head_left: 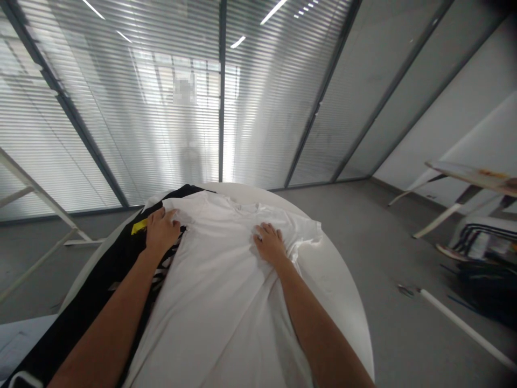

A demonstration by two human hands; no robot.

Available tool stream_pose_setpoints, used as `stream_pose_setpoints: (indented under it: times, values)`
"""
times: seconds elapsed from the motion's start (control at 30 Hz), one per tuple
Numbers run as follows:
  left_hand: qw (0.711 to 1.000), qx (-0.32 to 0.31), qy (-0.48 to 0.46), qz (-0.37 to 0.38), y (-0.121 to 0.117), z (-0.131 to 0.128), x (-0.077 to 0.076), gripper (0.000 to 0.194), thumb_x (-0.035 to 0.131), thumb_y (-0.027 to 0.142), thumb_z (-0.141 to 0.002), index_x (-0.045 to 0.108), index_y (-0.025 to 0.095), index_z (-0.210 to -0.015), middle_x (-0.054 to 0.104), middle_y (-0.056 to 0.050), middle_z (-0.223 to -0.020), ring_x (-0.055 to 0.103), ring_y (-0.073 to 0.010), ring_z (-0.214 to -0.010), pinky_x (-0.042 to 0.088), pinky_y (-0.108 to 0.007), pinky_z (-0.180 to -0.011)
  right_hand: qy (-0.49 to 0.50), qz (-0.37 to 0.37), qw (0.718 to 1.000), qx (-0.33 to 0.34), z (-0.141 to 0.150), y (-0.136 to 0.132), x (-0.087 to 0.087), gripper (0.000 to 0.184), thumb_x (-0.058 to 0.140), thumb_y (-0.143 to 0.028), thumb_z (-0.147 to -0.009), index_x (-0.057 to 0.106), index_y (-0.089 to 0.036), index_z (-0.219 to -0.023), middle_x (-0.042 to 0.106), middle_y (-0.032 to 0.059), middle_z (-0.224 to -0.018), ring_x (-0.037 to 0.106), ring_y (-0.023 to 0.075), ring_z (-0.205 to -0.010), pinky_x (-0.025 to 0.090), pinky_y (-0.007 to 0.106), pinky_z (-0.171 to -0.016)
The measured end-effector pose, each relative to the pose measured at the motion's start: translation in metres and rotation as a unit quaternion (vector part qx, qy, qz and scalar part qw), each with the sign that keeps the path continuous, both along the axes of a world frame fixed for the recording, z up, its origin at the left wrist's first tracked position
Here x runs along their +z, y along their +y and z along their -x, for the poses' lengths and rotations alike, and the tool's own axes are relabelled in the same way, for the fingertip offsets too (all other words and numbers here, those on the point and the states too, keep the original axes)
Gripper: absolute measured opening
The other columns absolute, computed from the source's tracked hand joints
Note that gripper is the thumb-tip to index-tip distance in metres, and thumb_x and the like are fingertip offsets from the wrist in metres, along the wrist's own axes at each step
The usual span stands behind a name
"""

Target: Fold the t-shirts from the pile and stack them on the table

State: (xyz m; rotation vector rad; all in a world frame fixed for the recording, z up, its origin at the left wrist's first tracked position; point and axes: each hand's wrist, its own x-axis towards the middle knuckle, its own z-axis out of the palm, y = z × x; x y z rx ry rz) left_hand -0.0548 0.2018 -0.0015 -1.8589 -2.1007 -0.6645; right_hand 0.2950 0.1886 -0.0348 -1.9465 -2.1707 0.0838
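A white T-shirt (214,280) lies spread on a round white table (335,285), its collar at the far side. My left hand (162,233) rests palm down on the shirt's far left shoulder, near its edge. My right hand (270,243) presses flat on the shirt's right shoulder area, by the sleeve, with the cloth creased around it. Under and beside the shirt's left side lies a black garment (92,302) with a small yellow patch (139,227) and a striped print showing near my left wrist.
Glass walls with white blinds (121,108) stand beyond the table. A faint figure shows behind them. To the right are a side table (464,175), a striped bag (480,240), a dark bag (488,285) and a white pole (464,328) on the grey floor. A white frame (36,199) stands left.
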Motion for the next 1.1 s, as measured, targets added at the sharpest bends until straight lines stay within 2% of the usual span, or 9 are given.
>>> stream_pose_setpoints:
  times: [0.07, 0.13, 0.27, 0.37, 0.47, 0.57, 0.73, 1.1]
  values:
    - [1.000, 0.005, -0.003, -0.009, -0.007, -0.001, 0.004, 0.045, 0.045, 0.026, -0.086, 0.061, 0.016, -0.127, 0.052, -0.018, -0.136, 0.041, -0.0296, -0.132, 0.030, -0.045, -0.108, 0.020, -0.016, 1.000, -0.005, 0.000, -0.004, 0.006, 0.044, 0.038, -0.030, -0.095, 0.051, -0.024, -0.137, 0.043, 0.0060, -0.150, 0.029, 0.0226, -0.143, 0.017, 0.048, -0.116]
    - [0.999, 0.040, -0.018, -0.004, -0.015, -0.001, 0.008, 0.047, 0.049, 0.029, -0.084, 0.060, 0.015, -0.128, 0.050, -0.020, -0.135, 0.043, -0.0342, -0.128, 0.034, -0.049, -0.104, 0.038, -0.023, 0.999, -0.009, 0.003, -0.009, 0.014, 0.042, 0.039, -0.024, -0.093, 0.056, -0.025, -0.132, 0.051, 0.0052, -0.144, 0.037, 0.0208, -0.137, 0.020, 0.045, -0.116]
    - [0.993, 0.093, -0.031, 0.071, -0.037, 0.000, 0.012, 0.050, 0.051, 0.038, -0.084, 0.061, 0.015, -0.127, 0.057, -0.023, -0.120, 0.050, -0.0422, -0.116, 0.041, -0.054, -0.091, 0.077, -0.013, 0.997, 0.016, 0.016, -0.026, 0.030, 0.040, 0.041, -0.026, -0.092, 0.058, -0.025, -0.129, 0.059, 0.0047, -0.134, 0.050, 0.0195, -0.123, 0.033, 0.037, -0.109]
    - [0.992, 0.076, -0.017, 0.097, -0.055, -0.005, 0.003, 0.053, 0.049, 0.037, -0.086, 0.056, 0.016, -0.134, 0.057, -0.022, -0.118, 0.051, -0.0404, -0.112, 0.043, -0.052, -0.088, 0.085, -0.012, 0.995, 0.049, 0.034, -0.047, 0.030, 0.044, 0.040, -0.032, -0.096, 0.051, -0.024, -0.137, 0.056, 0.0062, -0.138, 0.048, 0.0195, -0.127, 0.034, 0.036, -0.109]
    - [0.994, 0.066, -0.013, 0.082, -0.067, -0.010, -0.009, 0.054, 0.048, 0.036, -0.087, 0.051, 0.019, -0.139, 0.056, -0.019, -0.123, 0.051, -0.0376, -0.112, 0.042, -0.050, -0.091, 0.042, 0.003, 0.996, 0.074, 0.051, -0.067, 0.018, 0.048, 0.039, -0.040, -0.098, 0.045, -0.026, -0.143, 0.045, 0.0083, -0.149, 0.038, 0.0234, -0.137, 0.025, 0.047, -0.114]
    - [0.994, 0.067, -0.034, 0.079, -0.070, -0.011, -0.015, 0.055, 0.049, 0.037, -0.087, 0.050, 0.020, -0.140, 0.055, -0.017, -0.126, 0.050, -0.0364, -0.114, 0.041, -0.049, -0.093, -0.012, 0.022, 0.996, 0.091, 0.058, -0.078, 0.007, 0.051, 0.041, -0.044, -0.097, 0.041, -0.030, -0.146, 0.034, 0.0086, -0.156, 0.027, 0.0283, -0.144, 0.015, 0.056, -0.115]
    - [0.992, 0.067, -0.062, 0.088, -0.066, -0.005, -0.015, 0.053, 0.049, 0.036, -0.087, 0.051, 0.024, -0.139, 0.054, -0.015, -0.131, 0.048, -0.0363, -0.117, 0.040, -0.049, -0.095, -0.022, 0.034, 0.995, 0.096, 0.056, -0.079, 0.007, 0.051, 0.038, -0.047, -0.099, 0.039, -0.033, -0.148, 0.032, 0.0061, -0.158, 0.024, 0.0266, -0.146, 0.015, 0.054, -0.116]
    - [0.991, 0.062, -0.076, 0.088, -0.066, -0.003, -0.017, 0.054, 0.049, 0.036, -0.087, 0.052, 0.025, -0.140, 0.053, -0.015, -0.133, 0.047, -0.0367, -0.119, 0.040, -0.051, -0.096, -0.020, 0.005, 0.993, 0.118, 0.048, -0.086, 0.009, 0.049, 0.034, -0.046, -0.100, 0.039, -0.035, -0.148, 0.031, 0.0019, -0.158, 0.024, 0.0231, -0.146, 0.015, 0.049, -0.118]
